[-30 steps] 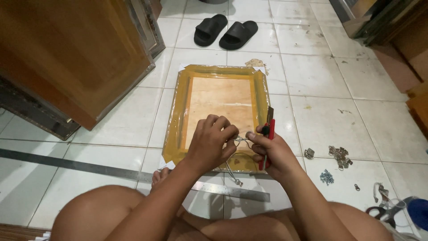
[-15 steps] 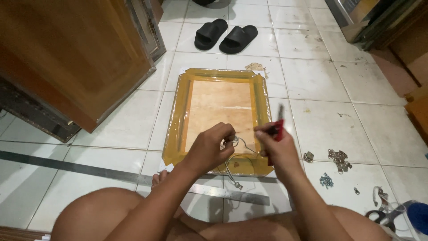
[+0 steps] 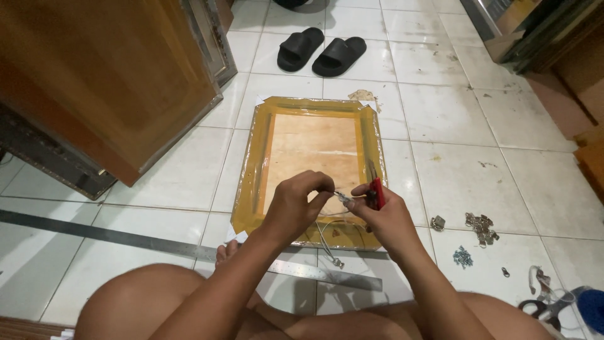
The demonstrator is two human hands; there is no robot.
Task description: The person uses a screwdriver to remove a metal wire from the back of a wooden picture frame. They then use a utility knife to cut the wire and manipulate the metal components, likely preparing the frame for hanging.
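Person sits on tiled floor over framed wooden panel wrapped in yellow film. Left hand pinches thin wire above panel's near edge. Right hand grips red-handled tool, now drawn back in beside left fingers after lifting away moments earlier, so wire work looks resumed. Black sandals beyond panel.

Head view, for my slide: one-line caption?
Left hand pinches thin wire, right hand holds red-handled tool, over tape-wrapped wooden frame.
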